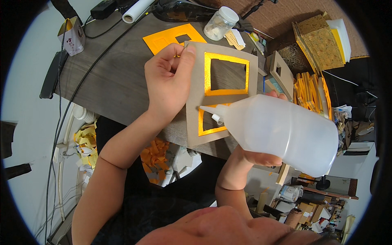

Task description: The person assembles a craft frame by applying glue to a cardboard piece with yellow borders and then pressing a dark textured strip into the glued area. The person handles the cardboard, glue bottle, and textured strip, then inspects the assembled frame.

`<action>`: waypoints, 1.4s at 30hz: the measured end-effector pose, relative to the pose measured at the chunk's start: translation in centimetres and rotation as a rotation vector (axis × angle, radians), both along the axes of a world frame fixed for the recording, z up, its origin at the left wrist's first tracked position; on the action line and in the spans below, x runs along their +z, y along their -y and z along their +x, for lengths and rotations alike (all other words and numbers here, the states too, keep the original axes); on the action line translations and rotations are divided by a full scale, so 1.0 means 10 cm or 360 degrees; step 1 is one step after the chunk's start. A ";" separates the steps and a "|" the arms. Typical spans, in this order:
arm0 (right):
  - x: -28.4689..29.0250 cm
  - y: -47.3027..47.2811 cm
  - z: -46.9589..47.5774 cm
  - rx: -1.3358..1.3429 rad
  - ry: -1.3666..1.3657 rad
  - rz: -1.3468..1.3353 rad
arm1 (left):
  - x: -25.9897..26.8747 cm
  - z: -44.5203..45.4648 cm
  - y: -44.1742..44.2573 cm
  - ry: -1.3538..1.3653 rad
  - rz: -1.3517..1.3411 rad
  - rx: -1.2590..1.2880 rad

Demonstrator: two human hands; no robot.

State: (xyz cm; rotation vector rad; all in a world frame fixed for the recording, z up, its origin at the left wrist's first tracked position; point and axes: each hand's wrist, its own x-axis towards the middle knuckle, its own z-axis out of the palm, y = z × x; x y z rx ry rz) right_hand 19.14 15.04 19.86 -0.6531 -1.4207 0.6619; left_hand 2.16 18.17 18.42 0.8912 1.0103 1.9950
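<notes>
My left hand [171, 73] pinches the upper left corner of a grey cardboard panel [194, 92] between thumb and fingers. The panel has two rectangular cut-outs, each edged with shiny golden-yellow material. In my right hand [260, 157] is a large translucent white squeeze bottle [284, 131], tilted on its side. Its pointed nozzle [208, 108] points left over the lower cut-out's upper left corner; whether it touches the panel I cannot tell. A small white cap [216, 118] hangs beside the nozzle. The bottle covers the panel's lower right part.
On the dark wooden table [107, 79], a yellow-orange sheet [167, 36] with an opening lies behind the panel. Nearby stands a lidded clear jar [221, 24]. Stacked yellow-edged pieces [309, 92] are at the right. A black cable [88, 70] crosses the left side. Orange scraps [156, 157] lie below.
</notes>
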 end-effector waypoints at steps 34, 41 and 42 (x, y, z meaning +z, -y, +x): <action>-0.12 -0.14 0.14 0.0581 -0.0329 0.0150 | 0.04 -0.22 -0.02 0.0185 0.0387 0.0294; -0.09 -0.05 0.06 0.0280 -0.0271 0.0027 | 0.03 -0.22 -0.02 0.0176 0.0408 0.0287; -0.08 -0.05 0.06 0.0258 -0.0255 0.0020 | 0.03 -0.23 -0.02 0.0148 0.0415 0.0295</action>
